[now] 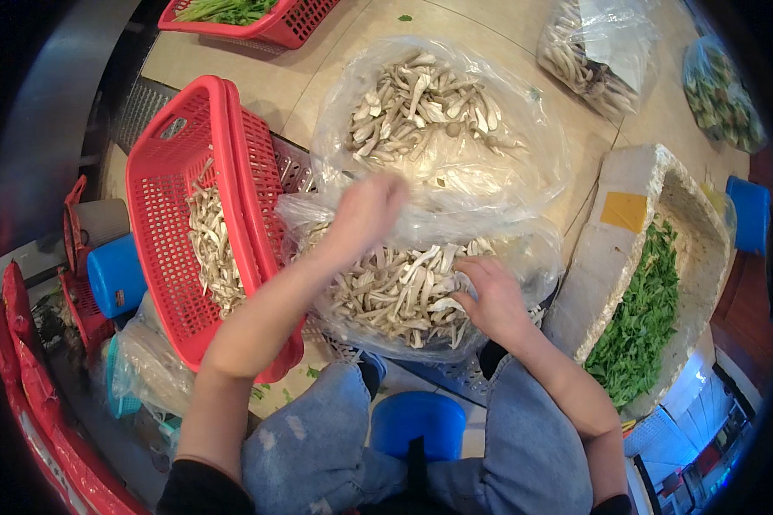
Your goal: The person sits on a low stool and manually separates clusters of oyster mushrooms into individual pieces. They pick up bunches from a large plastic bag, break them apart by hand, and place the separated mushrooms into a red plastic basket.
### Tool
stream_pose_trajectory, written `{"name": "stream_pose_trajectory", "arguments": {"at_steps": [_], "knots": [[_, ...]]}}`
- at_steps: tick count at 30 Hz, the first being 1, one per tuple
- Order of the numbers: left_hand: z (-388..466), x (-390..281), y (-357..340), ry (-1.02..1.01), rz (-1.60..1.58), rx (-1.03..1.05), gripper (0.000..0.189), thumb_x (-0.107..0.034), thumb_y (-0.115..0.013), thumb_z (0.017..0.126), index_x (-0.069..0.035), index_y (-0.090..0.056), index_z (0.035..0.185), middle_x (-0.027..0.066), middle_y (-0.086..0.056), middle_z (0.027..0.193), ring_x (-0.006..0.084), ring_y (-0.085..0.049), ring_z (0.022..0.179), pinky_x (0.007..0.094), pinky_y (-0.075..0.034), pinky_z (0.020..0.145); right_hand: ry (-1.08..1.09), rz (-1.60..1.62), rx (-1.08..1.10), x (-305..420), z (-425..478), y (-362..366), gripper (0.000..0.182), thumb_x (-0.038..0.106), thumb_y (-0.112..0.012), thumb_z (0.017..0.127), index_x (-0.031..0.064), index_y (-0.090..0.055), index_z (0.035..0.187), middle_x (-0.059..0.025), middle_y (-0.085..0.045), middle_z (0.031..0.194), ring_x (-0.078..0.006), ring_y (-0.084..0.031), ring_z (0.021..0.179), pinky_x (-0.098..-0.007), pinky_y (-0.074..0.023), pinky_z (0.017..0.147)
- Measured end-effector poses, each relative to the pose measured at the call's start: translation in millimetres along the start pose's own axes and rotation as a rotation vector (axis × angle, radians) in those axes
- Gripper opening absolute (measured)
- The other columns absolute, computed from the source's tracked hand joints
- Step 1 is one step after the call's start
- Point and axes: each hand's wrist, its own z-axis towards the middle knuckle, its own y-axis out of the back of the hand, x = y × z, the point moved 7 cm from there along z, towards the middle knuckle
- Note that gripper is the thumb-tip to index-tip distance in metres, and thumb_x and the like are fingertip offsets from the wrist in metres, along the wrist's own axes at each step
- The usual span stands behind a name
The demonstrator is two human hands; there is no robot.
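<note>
Mushrooms with long pale stems [393,296] lie in a clear plastic bag [547,244] between my knees and the tiles. At their right side my right hand [493,296] has its thumb and fingertips around a pale mushroom piece. My left hand [373,206], blurred, is above the plastic between this bag and a second, open clear bag [534,161] further off, which holds more mushrooms [425,103]. Whether the left hand holds anything cannot be made out. To the left, a red plastic basket [161,193] contains another heap of mushrooms [212,251].
At right stands a foam box [592,257] with chopped green leaves [641,315]. A red basket of green stalks [283,29] is at the top left, bagged mushrooms [560,51] and bagged vegetables [721,96] at the top right. A blue stool [419,421] is beneath me.
</note>
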Motion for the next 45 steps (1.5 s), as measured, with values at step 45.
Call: {"name": "stream_pose_trajectory", "arguments": {"at_steps": [45], "knots": [[-87, -12, -19, 0.291, -0.953, 0.327, 0.029, 0.005, -0.061, 0.08, -0.002, -0.059, 0.108, 0.001, -0.06, 0.09, 0.0068, -0.056, 0.081, 0.0203, -0.046, 0.073, -0.546, 1.326, 0.06, -8, 5, -34, 0.013, 0.008, -0.065, 0.083, -0.0016, -0.062, 0.09, -0.0046, -0.063, 0.08, -0.01, -0.059, 0.07, -0.0242, -0.046, 0.06]]}}
